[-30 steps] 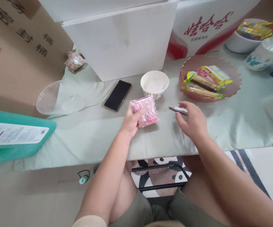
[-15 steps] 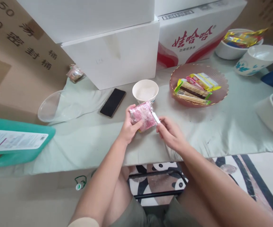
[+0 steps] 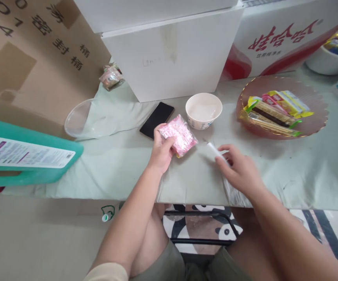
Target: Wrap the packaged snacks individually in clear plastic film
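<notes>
My left hand is closed on a pink, square packet in crinkled clear wrap, thumb on top and fingers underneath. To its right, my right hand grips a slim white-handled tool between thumb and fingers. A thin, blurred tip on the tool points toward the packet, apart from it; its exact kind is unclear. Just behind the packet stands a white paper bowl. A dark phone lies partly behind my left hand.
At right, a pink scalloped bowl holds several wrapped snacks. White boxes rise along the back. A clear lid and a teal jug are at left. Another white bowl holds snack packets.
My right hand has drawn the white tool away from the packet, to the right. My left hand still holds the packet. The whole view has shifted.
</notes>
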